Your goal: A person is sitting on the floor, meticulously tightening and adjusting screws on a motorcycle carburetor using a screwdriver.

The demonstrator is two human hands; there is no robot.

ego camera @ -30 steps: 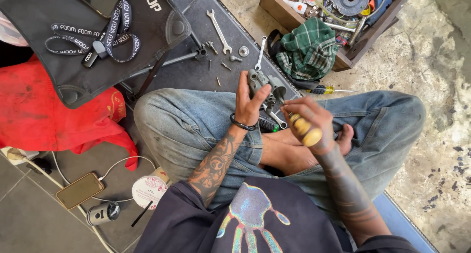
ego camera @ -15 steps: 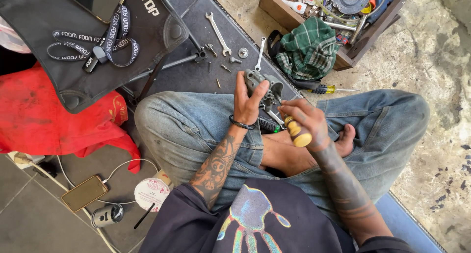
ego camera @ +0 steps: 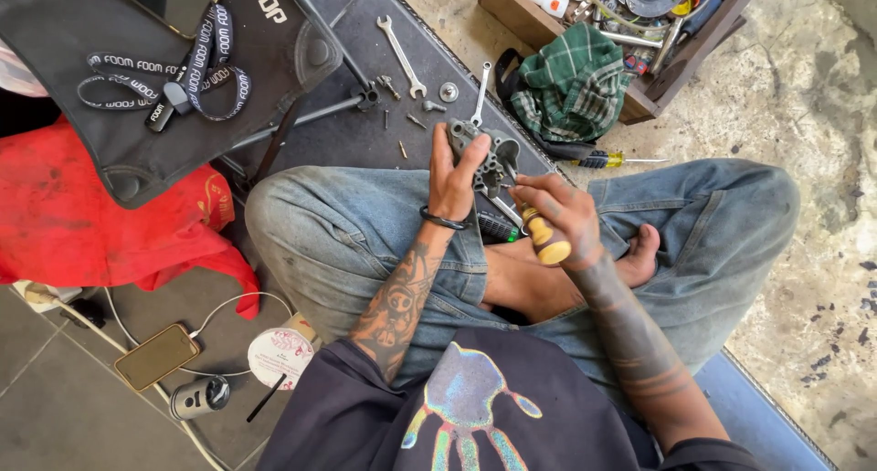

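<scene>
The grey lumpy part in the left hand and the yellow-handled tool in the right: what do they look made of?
Grey lumpy part in the left hand: likely cast metal, dull and grimy. Yellow-handled tool in the right hand: glossy handle, probably plastic or lacquered wood; its shaft is hidden.

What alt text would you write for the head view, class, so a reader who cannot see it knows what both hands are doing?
A person sitting cross-legged in jeans grips a grey metal part in the left hand and works on it with a yellow-handled screwdriver in the right hand. Wrenches, bolts and a green plaid cloth lie on the dark mat ahead.
</scene>
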